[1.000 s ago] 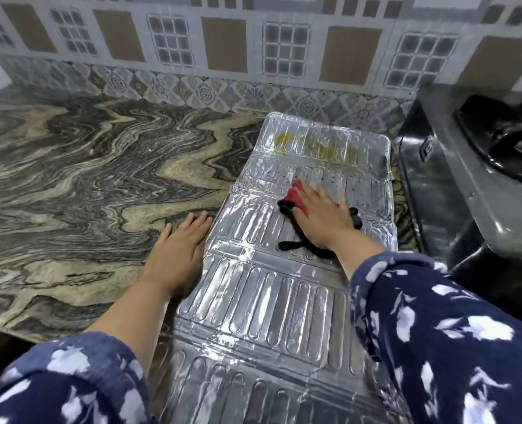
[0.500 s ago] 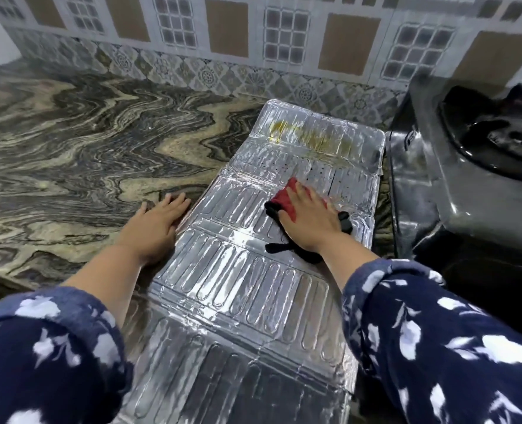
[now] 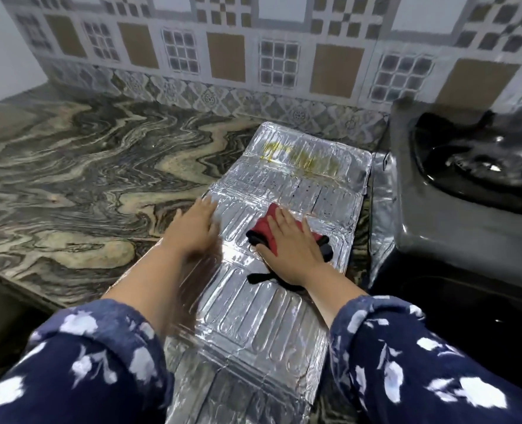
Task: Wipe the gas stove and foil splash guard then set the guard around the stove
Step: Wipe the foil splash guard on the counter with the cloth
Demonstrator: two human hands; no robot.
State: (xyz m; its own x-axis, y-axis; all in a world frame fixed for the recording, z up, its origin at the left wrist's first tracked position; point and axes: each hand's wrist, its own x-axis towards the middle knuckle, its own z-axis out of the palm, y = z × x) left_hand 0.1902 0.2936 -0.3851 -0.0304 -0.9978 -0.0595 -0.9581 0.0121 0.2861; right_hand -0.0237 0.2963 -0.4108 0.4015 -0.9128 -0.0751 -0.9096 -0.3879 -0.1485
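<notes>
The foil splash guard (image 3: 253,316), lying flat on the counter (image 3: 70,194), is being cut off below. It is being pressed by the blurred, flat left hand (image 3: 192,231). The red-and-black cloth (image 3: 269,231) is being half hidden under the flat right hand (image 3: 290,252). Yellow stains (image 3: 302,156) are being shown farther back; the gas stove (image 3: 468,185) is being cropped at right.

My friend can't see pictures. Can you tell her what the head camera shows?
A person's right hand presses a red and black cloth flat onto a shiny foil splash guard lying on a marbled counter, while the left hand rests on the guard's left edge. Yellow stains mark its far panel, and a dark gas stove sits to the right.
</notes>
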